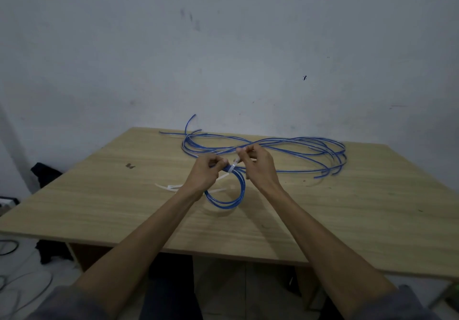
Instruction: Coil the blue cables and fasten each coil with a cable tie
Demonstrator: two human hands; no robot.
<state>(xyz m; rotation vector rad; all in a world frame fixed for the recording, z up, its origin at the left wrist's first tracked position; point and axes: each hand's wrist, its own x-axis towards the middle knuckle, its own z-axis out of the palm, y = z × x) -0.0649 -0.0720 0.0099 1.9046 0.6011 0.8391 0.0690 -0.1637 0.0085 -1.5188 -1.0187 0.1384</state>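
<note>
My left hand (207,170) pinches the small blue coil (227,195) above the table (99,208); my right hand (258,163) pinches the cable tie (233,167) tail. The light, springy cable likely needs holding at the crossing

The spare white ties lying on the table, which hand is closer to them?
Left. The left hand is just above the spare ties; the right hand is farther right, past the coil.

No text, label, brand, number or sign can be read anywhere: not on the desk (323,220), the blue cables (285,146) or the wall (223,46).
</note>
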